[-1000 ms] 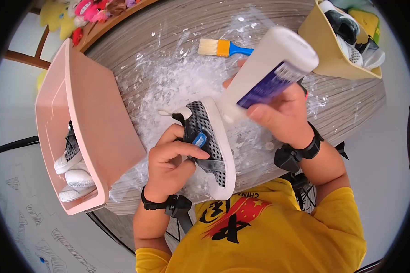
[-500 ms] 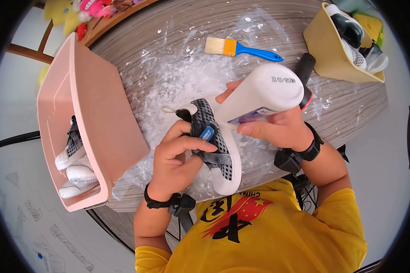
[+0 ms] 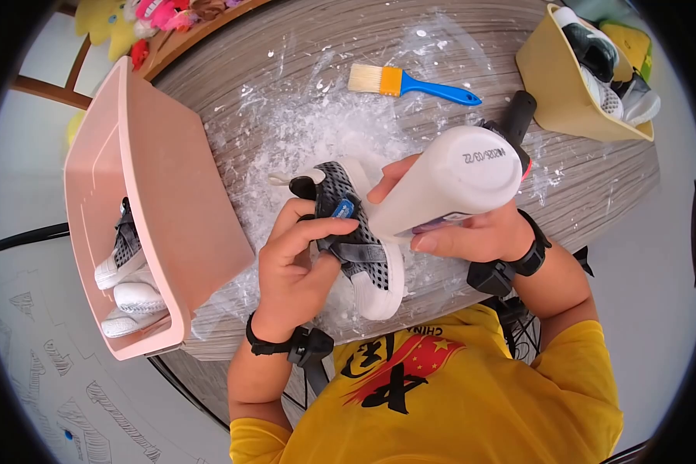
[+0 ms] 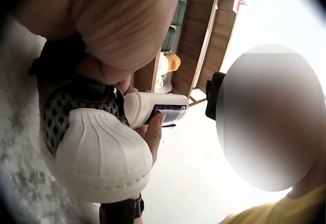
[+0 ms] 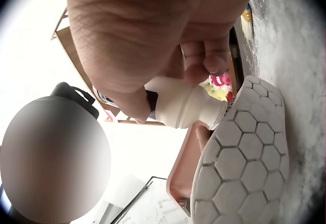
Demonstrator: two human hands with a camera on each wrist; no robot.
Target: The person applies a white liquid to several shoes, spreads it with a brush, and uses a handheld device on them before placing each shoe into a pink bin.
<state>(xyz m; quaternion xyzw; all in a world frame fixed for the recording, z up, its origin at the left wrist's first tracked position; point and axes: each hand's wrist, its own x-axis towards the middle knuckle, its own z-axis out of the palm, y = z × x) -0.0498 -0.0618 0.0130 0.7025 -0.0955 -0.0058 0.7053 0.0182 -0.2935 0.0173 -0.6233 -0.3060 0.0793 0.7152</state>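
My left hand point(image 3: 298, 267) grips a small grey mesh sneaker point(image 3: 379, 272) by its upper, fingers over the strap and blue label. The white toe points toward the yellow shirt. Its white toe cap point(image 4: 104, 150) fills the lower left wrist view, and the hexagon-patterned sole point(image 5: 249, 152) faces the right wrist camera. In my right hand point(image 3: 479, 232) is a white bottle point(image 3: 448, 178) with a purple label, tipped so its printed base faces up toward the head camera. The bottle's narrow end point(image 5: 211, 112) is right at the sneaker's sole edge.
A blue-handled brush point(image 3: 441, 91) lies across the table, with a black-handled tool point(image 3: 518, 116) near the right hand. White smears cover the wood-grain table point(image 3: 317, 124). Shoes sit in a pink bin point(image 3: 182, 170) at left and a yellow bin point(image 3: 545, 97) at right.
The bottle has tipped over, so its base now faces the head camera and its narrow end meets the sneaker's side. Over the last half second the sneaker has shifted slightly away from the shirt.
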